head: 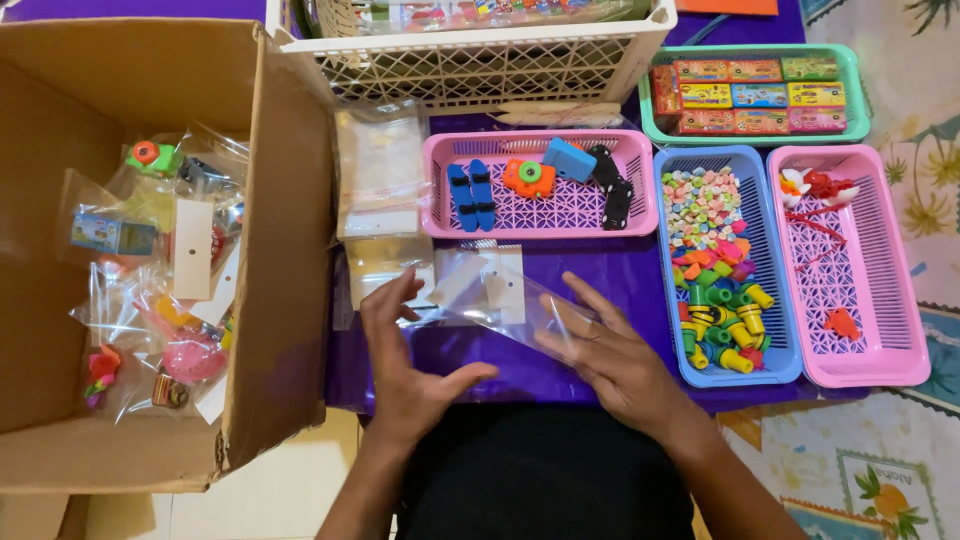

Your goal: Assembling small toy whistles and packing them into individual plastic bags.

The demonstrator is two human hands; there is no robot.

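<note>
**Both Hands on a Clear Bag Over the Purple Table**

Down at the near edge of the purple plastic-covered table (600,262), the person's two bare hands met around a clear, empty plastic bag with a white card header (497,290). The left hand (405,352) was spread wide, its fingers fanned upward and fingertips touching the bag's left end, thumb pointing right beneath it. The right hand (607,355) lay flat and open, fingers stretched toward the upper left, with the bag's right end lying across them; whether it pinched the film could not be told. The bag hung tilted just above the table, its header end toward the far side.

Just beyond it lay a stack of more clear plastic bags (378,190), beside the open brown cardboard box (290,300) on the left, which held filled toy packets (165,290). Further back sat a pink lattice plastic tray (640,175) with small blue, orange and black toys. To the right stood a blue plastic tray (775,290) of colourful small beads and pegs, then a second pink plastic tray (890,300) with a few red and white pieces. Behind these were a white lattice crate (480,65) and a green tray of small colourful boxes (850,95).
</note>
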